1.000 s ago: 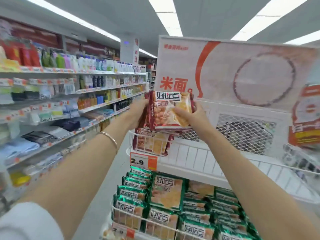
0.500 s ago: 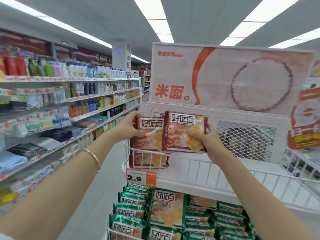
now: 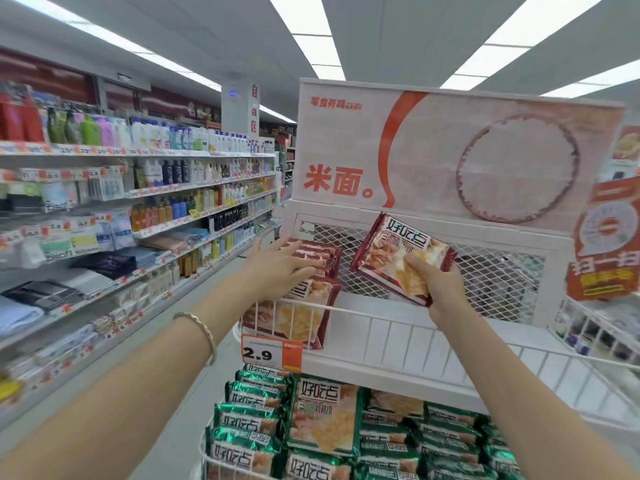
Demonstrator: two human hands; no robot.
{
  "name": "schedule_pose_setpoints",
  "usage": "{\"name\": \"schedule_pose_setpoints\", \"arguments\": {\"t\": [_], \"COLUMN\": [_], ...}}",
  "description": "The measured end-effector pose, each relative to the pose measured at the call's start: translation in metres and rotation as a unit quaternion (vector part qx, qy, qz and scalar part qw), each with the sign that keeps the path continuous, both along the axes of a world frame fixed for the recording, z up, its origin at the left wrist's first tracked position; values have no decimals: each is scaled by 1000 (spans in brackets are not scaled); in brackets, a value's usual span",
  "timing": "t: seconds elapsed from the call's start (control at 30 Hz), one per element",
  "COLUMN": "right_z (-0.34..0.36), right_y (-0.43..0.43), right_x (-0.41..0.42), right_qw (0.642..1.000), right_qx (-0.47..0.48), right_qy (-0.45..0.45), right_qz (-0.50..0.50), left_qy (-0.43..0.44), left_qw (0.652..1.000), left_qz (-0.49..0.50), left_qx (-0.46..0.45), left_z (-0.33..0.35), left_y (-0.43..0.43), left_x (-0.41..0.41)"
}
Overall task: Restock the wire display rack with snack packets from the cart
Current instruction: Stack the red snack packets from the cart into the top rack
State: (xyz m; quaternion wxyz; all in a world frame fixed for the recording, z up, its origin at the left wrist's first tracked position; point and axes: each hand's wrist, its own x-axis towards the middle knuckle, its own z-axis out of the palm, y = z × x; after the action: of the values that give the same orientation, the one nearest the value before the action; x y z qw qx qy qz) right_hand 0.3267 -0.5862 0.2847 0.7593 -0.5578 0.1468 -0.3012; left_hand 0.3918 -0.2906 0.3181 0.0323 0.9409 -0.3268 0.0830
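Left of the white square pillar with red characters (image 3: 254,112) I see long white store shelves (image 3: 194,154) of coloured plastic bottles (image 3: 90,133), with folded cloth towels (image 3: 107,265) lower down. Bright rectangular ceiling light panels (image 3: 304,36) run above the pillar.

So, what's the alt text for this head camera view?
A right hand holds a red snack packet over a white wire rack's top basket; the left hand rests on red packets stacked at its left end. Green packets fill the basket below.
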Motion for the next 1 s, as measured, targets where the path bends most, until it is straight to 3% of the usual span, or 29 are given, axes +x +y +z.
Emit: {"name": "schedule_pose_setpoints", "arguments": {"t": [0.23, 0.4, 0.53, 0.67, 0.77, 0.9, 1.0], "right_z": [10, 16, 16, 0, -10, -26, -35], "right_y": [9, -3, -18, -46, -51, -35, -34], "right_x": [-12, 1, 36, 61, 77, 95, 99], "right_qw": [998, 982, 968, 874, 894, 918, 918], "right_qx": [-5, -114, -124, -288, -286, -307, -318], "right_qy": [65, 143, 183, 343, 301, 230, 218], "right_qz": [-9, 46, 122, 187, 165, 97, 93], "left_qy": [122, 94, 88, -7, -57, -48, -49], "left_qw": [992, 978, 984, 994, 992, 998, 998], "left_qz": [-8, -80, -122, -67, -52, -16, -1], "left_qx": [-15, -166, -91, 89, 104, 35, 40], "left_z": [14, 34, 26, 8, -4, -9, -10], "left_y": [19, -59, -123, -142, -145, -146, -146], "left_x": [10, 17, 48, 79, 96, 105, 105]}}
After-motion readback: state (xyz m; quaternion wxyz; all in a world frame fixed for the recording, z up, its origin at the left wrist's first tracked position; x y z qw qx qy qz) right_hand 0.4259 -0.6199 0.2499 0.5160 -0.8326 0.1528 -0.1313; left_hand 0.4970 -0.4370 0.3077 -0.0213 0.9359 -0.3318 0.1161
